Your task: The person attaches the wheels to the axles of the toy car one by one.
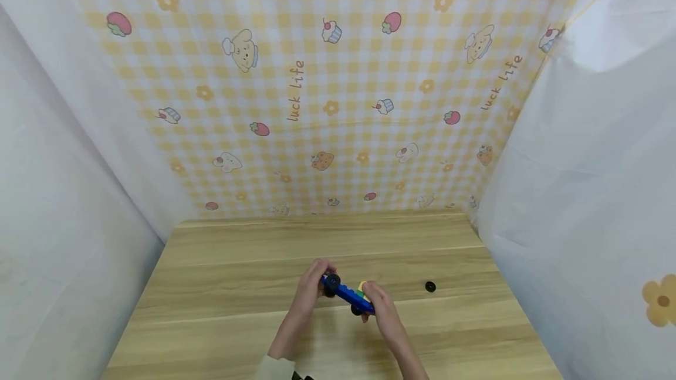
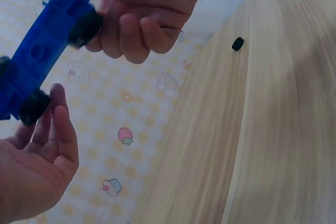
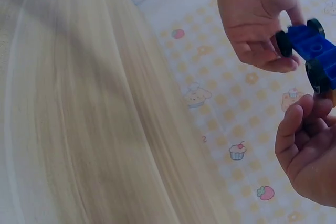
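Both hands hold a blue toy car (image 1: 345,294) above the wooden table. My left hand (image 1: 308,297) grips its left end, fingers beside a black wheel (image 1: 332,282). The other end is held by my right hand (image 1: 384,312), thumb at a yellow block (image 1: 362,285) that sits with a green block (image 1: 360,293) on the car. In the left wrist view, the blue underside (image 2: 38,51) shows several black wheels and a hook at the upper end. The right wrist view shows this underside (image 3: 316,46) tilted between the two hands.
A loose black wheel (image 1: 430,287) lies on the wooden table (image 1: 222,292), right of the hands. Behind the table hangs a yellow checked cloth (image 1: 348,139) with printed cartoons. White sheets (image 1: 560,204) close off the left and right sides.
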{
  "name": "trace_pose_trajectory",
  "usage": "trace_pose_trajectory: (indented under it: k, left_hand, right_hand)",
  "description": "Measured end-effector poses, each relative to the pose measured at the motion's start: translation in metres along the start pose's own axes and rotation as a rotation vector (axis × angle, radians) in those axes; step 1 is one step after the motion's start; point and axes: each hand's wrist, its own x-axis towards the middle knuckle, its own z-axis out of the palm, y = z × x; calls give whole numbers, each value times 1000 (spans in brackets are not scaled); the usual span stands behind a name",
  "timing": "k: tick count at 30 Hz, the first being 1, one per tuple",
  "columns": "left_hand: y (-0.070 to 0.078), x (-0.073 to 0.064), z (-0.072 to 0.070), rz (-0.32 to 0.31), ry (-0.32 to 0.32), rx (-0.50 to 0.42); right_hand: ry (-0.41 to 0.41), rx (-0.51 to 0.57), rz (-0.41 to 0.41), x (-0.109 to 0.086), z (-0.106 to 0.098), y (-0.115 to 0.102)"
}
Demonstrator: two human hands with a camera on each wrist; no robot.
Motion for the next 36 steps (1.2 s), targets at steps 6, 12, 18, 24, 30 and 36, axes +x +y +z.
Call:
trace_pose_trajectory:
  k: [6,12,18,24,30,36]
  left_hand:
    - [-3,-8,-13,-103,-446,68]
    - [-16,-14,-13,-137,-639,-29]
    - [-25,-15,-6,-127,-527,-135]
    - [-27,-15,3,-105,-336,-206]
    - [-27,-17,22,-125,-149,-171]
    - [-32,-23,43,-115,-140,-125]
  right_hand:
    - [-117,-24,6,1,-9,-4]
    - [-90,-41,49,2,-13,-3]
    - [-35,-54,126,7,-12,-2]
    - [96,120,124,9,-5,0]
    - [137,190,64,8,4,7]
    - [220,235,-11,7,14,9]
